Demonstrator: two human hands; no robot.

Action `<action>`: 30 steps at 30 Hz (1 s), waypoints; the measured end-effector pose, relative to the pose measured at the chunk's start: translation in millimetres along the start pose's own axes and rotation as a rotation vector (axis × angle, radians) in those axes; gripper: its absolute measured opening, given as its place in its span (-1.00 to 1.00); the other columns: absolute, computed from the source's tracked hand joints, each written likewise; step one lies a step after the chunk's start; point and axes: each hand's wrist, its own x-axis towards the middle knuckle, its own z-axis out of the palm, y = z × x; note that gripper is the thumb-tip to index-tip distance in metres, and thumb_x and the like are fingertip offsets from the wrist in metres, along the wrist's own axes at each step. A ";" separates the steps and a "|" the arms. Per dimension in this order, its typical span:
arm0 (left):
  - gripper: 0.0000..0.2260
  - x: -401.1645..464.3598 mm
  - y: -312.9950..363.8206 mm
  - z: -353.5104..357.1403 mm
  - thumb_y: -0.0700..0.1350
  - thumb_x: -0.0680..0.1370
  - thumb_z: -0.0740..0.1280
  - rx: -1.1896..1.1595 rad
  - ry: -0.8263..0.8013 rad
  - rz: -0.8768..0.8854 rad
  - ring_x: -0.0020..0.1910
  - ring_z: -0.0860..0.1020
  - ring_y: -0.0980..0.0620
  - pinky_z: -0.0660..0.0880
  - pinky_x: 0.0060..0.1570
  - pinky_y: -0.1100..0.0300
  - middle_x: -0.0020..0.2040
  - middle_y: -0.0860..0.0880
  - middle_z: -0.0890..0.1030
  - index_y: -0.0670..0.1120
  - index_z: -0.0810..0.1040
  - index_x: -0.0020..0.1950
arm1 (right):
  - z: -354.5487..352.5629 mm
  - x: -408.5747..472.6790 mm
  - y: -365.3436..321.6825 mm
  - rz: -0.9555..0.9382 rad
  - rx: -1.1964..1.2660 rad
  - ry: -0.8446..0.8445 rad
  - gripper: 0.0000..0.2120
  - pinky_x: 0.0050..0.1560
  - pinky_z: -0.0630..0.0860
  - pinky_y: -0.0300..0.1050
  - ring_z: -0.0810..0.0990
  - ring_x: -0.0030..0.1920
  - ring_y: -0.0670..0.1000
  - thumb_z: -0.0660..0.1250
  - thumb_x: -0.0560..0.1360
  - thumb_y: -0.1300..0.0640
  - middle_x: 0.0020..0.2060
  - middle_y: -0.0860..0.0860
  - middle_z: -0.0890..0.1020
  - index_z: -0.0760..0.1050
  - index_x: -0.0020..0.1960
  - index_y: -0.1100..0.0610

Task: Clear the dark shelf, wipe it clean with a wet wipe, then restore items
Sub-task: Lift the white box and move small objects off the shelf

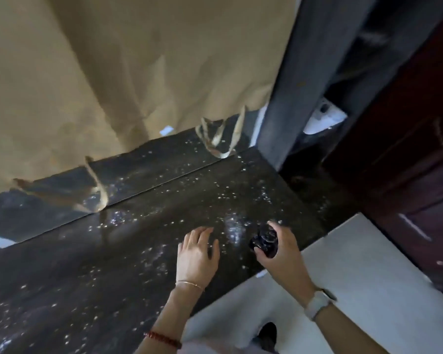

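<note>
Shelf (143, 251) dark, speckled; right hand (279, 254) grips round dark object (264, 243).

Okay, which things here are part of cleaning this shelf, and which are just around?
Part of the job:
- dark speckled stone shelf
- small dark rounded object gripped in the right hand
- left hand, open over the shelf

Just around:
- tan curtain
- dark wooden door
- white floor

The small dark object (264, 240) in the right hand (281, 254) is blurred beyond telling; fingers hide its lower part. The dark shelf (113, 264) runs off the left edge.
</note>
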 end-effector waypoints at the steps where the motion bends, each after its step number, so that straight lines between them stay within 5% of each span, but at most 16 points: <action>1: -0.71 5.9 28.4 18.7 -0.01 0.42 0.20 0.002 -0.029 0.025 -0.12 0.60 -0.15 0.53 -0.19 0.03 -0.05 -0.09 0.63 -0.12 0.60 0.00 | -24.2 -1.4 22.9 0.021 0.000 0.007 -0.39 0.18 0.29 -0.28 0.37 0.23 0.02 0.43 0.38 0.10 0.19 0.04 0.40 0.27 0.35 0.11; 9: -0.72 55.2 201.1 101.2 -0.09 0.53 0.23 -0.052 -0.154 0.176 0.18 0.46 -0.12 0.36 0.16 0.02 0.19 -0.08 0.53 -0.11 0.51 0.21 | -151.6 4.4 140.2 0.168 -0.009 0.198 -0.42 0.14 0.40 -0.14 0.37 0.18 0.06 0.43 0.39 0.11 0.17 0.05 0.39 0.28 0.33 0.10; 13: -0.59 85.2 226.6 115.7 0.03 0.49 0.08 -0.042 -0.150 0.230 0.14 0.48 -0.14 0.39 0.14 -0.02 0.14 -0.10 0.55 -0.12 0.53 0.17 | -171.4 29.8 159.6 0.169 0.011 0.230 -0.40 0.12 0.38 -0.24 0.38 0.16 0.01 0.44 0.38 0.08 0.16 0.04 0.39 0.27 0.34 0.09; 18: -0.73 138.6 235.7 129.3 -0.10 0.51 0.24 -0.025 -0.127 0.222 0.12 0.49 -0.16 0.40 0.11 -0.06 0.14 -0.11 0.55 -0.13 0.54 0.17 | -183.0 77.3 169.5 0.147 -0.015 0.240 -0.40 0.06 0.33 -0.35 0.40 0.14 -0.02 0.43 0.39 0.07 0.16 0.02 0.39 0.26 0.35 0.07; 24: -0.71 191.2 246.7 130.5 -0.07 0.49 0.22 -0.020 -0.024 0.240 0.05 0.53 -0.20 0.47 0.01 -0.07 0.09 -0.14 0.57 -0.15 0.55 0.13 | -203.2 135.4 162.3 0.102 -0.002 0.175 -0.40 0.23 0.42 -0.12 0.39 0.19 0.02 0.41 0.40 0.04 0.19 0.04 0.39 0.24 0.35 0.05; 27: -0.60 207.1 254.9 130.4 -0.02 0.44 0.13 0.005 0.018 0.245 0.00 0.55 -0.23 0.52 -0.06 -0.07 0.09 -0.17 0.57 -0.17 0.54 0.16 | -214.5 170.7 151.1 0.031 -0.033 0.173 -0.42 0.16 0.33 -0.25 0.38 0.14 -0.03 0.40 0.40 0.03 0.15 0.03 0.40 0.26 0.35 0.06; 30: -0.55 217.7 267.7 133.4 -0.05 0.46 0.17 0.065 -0.005 0.210 0.23 0.43 -0.24 0.48 0.07 -0.11 0.29 -0.20 0.44 -0.14 0.39 0.33 | -226.3 210.5 134.5 -0.056 -0.017 0.156 -0.41 0.14 0.28 -0.26 0.36 0.16 -0.04 0.41 0.39 0.06 0.14 0.03 0.40 0.27 0.35 0.07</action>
